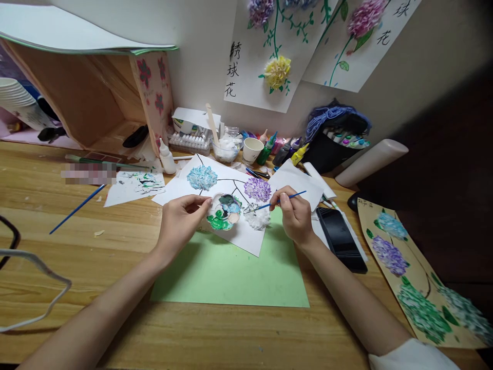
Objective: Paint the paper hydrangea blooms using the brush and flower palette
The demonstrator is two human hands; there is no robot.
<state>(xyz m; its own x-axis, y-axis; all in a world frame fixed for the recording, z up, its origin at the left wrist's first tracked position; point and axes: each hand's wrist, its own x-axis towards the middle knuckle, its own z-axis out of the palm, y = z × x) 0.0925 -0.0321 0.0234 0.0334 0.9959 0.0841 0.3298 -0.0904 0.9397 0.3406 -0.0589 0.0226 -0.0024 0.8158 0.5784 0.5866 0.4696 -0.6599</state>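
Note:
My left hand pinches the edge of a small round paint palette smeared with green, dark, blue and pale paint. My right hand grips a thin blue paintbrush. The brush tip points left, over or near a raised white flower; whether it touches I cannot tell. A white paper under them bears drawn dark stems, a light blue flower and a purple flower. The palette hides part of this paper. A green sheet lies beneath.
Behind the paper stand a white glue bottle, a paper cup and a green paint bottle. A black phone lies right of my right hand. Another blue brush and a paint-stained paper lie left. A finished-looking flower picture rests far right.

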